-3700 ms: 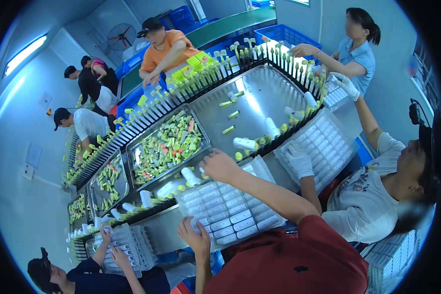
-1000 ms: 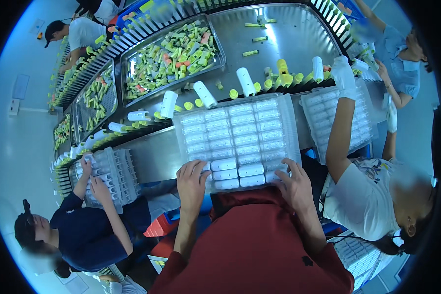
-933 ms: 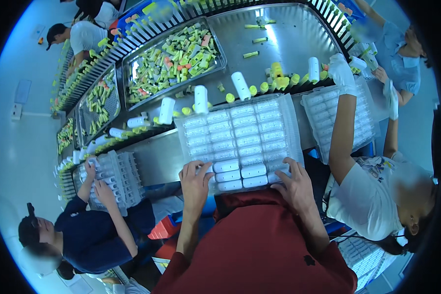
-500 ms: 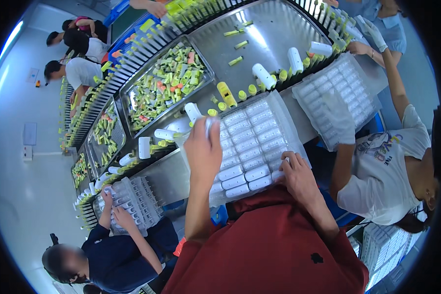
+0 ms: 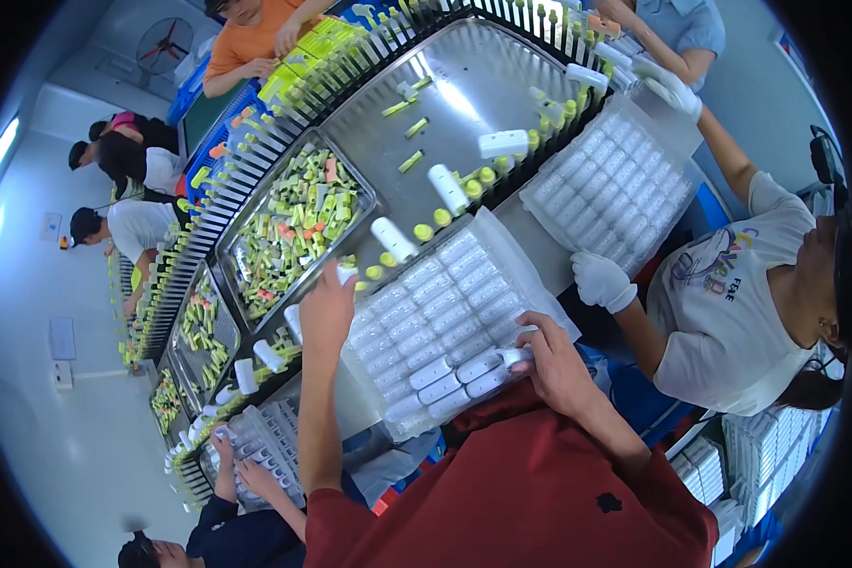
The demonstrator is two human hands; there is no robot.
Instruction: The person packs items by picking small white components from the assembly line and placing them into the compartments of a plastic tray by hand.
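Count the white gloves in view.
2: one glove by the near edge of the right-hand clear tray, the other glove near its far end. More may be hidden.

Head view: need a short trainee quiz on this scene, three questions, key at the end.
1. Multiple choice. What do the fingers of the right hand touch?
a) the metal tray
b) a white piece
c) a blue crate

2. True or false: the left hand is gloved.

3. Fill in the blank with "near" or "far": in the clear tray, the white pieces sit toward the ____ side, as seen from the wearer of the red shirt.

Key: 1 b; 2 false, it is bare; 3 near.
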